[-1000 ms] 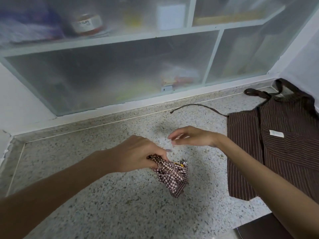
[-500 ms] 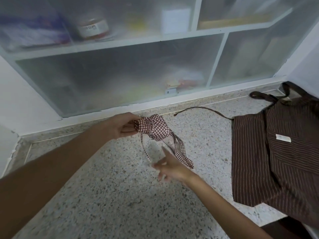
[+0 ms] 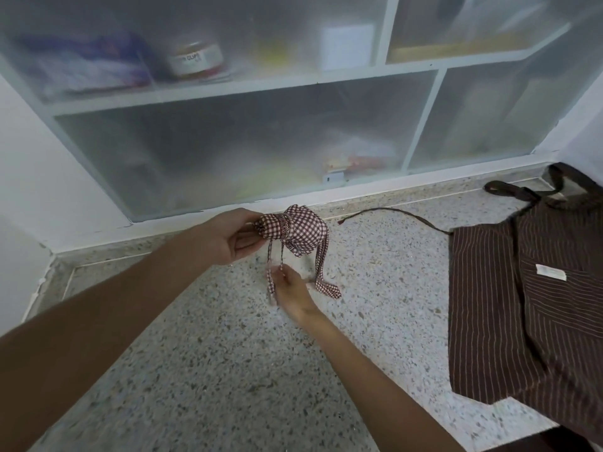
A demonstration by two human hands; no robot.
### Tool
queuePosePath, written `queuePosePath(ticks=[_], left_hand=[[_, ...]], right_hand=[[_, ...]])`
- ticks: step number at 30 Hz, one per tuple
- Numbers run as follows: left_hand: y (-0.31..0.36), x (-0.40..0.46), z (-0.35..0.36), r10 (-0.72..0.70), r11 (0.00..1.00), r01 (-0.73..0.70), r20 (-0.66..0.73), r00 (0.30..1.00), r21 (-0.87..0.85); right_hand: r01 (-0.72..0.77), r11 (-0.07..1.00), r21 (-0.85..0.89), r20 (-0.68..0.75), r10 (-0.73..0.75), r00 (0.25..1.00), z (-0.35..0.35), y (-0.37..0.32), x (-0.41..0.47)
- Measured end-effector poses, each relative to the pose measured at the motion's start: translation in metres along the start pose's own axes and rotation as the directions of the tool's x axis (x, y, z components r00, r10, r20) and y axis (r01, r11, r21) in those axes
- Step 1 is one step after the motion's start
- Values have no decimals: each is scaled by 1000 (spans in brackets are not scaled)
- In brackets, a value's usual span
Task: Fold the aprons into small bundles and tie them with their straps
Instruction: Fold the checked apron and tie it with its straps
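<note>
While the checked apron bundle [image 3: 295, 230] is held up off the desk [image 3: 202, 370], its straps hang loose below it. Left hand [image 3: 228, 236] pinches the narrow gathered end of the bundle between thumb and curled fingers; the bundle sits clear of the speckled surface, in front of the frosted cabinet doors [image 3: 228, 151]. Right hand [image 3: 290, 293] is lower, at the thin pair of strap ends [image 3: 270, 275]; it is motion-blurred, so whether it has actually closed on a strap cannot be told. A wider strap [image 3: 321, 272] loops down from the right of the bundle and its tip appears to rest on the desk.

Handling, as judged: thin cotton, very light, fully limp. The bundle keeps its shape only while pinched or bound; loosen the left hand and it will likely spring open. Straps are soft and narrow, not slippery, and should hold a knot well. Best hold: keep the pinch at the gathered neck, take each strap near its free end, and wrap around that neck.

Second apron: brown striped apron [image 3: 528, 308] lies flat and unfolded on the desk at the right, well apart from the bundle, one strap [image 3: 391, 212] trailing toward the cabinet. Larger and seemingly heavier cloth; probably needs more folds.
</note>
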State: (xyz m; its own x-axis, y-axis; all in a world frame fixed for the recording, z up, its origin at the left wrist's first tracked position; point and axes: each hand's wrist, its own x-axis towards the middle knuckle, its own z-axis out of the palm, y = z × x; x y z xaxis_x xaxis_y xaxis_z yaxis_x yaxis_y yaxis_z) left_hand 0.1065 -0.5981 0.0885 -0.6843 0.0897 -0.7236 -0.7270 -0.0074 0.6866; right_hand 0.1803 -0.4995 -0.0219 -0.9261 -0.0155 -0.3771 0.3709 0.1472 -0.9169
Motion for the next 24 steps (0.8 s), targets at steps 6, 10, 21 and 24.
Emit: queuePosePath(ticks=[6,10,21,24], left_hand=[[-20,7,1,234,844,-191,-24,972,501],[-35,13,-11,319,294,-486,395,862,823],[-63,-30,16,244,72,-805,772,587,589],[-61,-40,20,317,106,-876,819,479,471]], right_hand=[[189,641,-744,301,70,951,-40,-14,-61],[290,553,-781,462,199,865,-103,-63,-93],[149,819,-554,550,225,804,-173,-63,-25],[53,923,-381,608,207,766,-156,-36,-22]])
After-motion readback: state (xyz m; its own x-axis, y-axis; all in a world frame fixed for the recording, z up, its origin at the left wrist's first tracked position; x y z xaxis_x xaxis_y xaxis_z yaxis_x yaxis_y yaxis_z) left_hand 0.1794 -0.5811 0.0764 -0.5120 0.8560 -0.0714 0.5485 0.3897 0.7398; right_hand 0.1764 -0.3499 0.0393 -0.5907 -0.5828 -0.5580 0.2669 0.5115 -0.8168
